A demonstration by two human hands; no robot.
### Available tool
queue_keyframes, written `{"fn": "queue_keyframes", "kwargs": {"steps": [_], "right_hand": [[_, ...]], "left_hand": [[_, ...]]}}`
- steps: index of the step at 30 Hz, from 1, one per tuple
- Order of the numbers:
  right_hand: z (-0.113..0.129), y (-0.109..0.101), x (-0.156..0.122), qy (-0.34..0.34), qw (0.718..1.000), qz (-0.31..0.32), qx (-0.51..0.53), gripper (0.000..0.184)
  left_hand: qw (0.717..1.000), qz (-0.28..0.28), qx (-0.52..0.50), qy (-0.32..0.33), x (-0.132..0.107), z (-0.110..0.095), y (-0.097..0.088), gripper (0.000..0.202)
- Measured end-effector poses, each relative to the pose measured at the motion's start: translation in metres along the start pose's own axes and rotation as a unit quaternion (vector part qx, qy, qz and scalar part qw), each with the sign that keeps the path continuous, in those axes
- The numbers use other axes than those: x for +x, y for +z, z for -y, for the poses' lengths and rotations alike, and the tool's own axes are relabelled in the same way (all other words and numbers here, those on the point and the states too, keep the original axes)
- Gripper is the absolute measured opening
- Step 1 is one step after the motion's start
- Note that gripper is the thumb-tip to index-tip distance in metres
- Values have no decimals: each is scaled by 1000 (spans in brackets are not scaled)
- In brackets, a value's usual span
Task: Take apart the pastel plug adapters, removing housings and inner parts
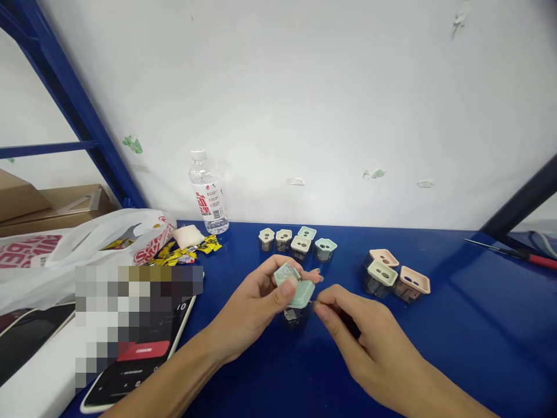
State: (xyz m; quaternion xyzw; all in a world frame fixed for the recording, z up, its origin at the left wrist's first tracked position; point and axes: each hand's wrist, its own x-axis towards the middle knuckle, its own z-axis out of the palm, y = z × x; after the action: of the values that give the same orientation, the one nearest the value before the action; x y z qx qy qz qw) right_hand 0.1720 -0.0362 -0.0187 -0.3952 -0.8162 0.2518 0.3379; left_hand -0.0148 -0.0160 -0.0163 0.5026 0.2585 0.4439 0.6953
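Observation:
My left hand is closed on a mint-green double-hole pencil sharpener, thumb on top. A second pale-green piece shows between thumb and fingers; whether it is joined to the first I cannot tell. Just below sits a dark see-through sharpener container, partly hidden by the green part. At the green part's right corner, my right hand pinches with thumb and forefinger. Something thin and small shows at its fingertips, too small to name.
Behind my hands stand several two-hole sharpeners, cream and mint. Further right is a group of pink and cream ones. A water bottle, yellow wrappers, a plastic bag and a phone-like device lie left. A red-handled screwdriver lies far right.

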Motion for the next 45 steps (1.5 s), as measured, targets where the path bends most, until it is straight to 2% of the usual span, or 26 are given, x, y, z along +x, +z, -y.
{"fn": "queue_keyframes", "kwargs": {"steps": [3,6,10,14,18,24,27,34,37,45], "right_hand": [[3,-1,-1,-16,1000,-4,26,19],[5,-3,-2,-37,998,24,49,17],[5,-7,-3,-38,998,43,38,20],[1,-13,0,-65,998,27,9,19],[-2,-19,3,-56,998,17,-14,20],[-3,-17,3,-59,998,7,-13,22],[-4,-16,3,-58,998,-1,-16,22],[-9,-18,3,-57,998,-19,-5,18],[-9,-18,3,-64,998,-25,1,17],[-6,-12,2,-103,995,12,15,22]], "left_hand": [[999,23,29,-4,-3,0,1,33],[997,36,70,-21,-6,1,3,33],[996,41,73,-17,-6,4,5,31],[996,29,78,15,-7,-2,3,31],[994,21,95,54,-10,-11,-3,26],[993,37,109,30,-11,-15,-4,26],[992,29,116,43,-10,-14,-5,27],[991,48,100,76,-10,-15,-9,27],[992,52,98,59,-11,-15,-8,27],[993,86,86,5,-12,-5,-1,30]]}}
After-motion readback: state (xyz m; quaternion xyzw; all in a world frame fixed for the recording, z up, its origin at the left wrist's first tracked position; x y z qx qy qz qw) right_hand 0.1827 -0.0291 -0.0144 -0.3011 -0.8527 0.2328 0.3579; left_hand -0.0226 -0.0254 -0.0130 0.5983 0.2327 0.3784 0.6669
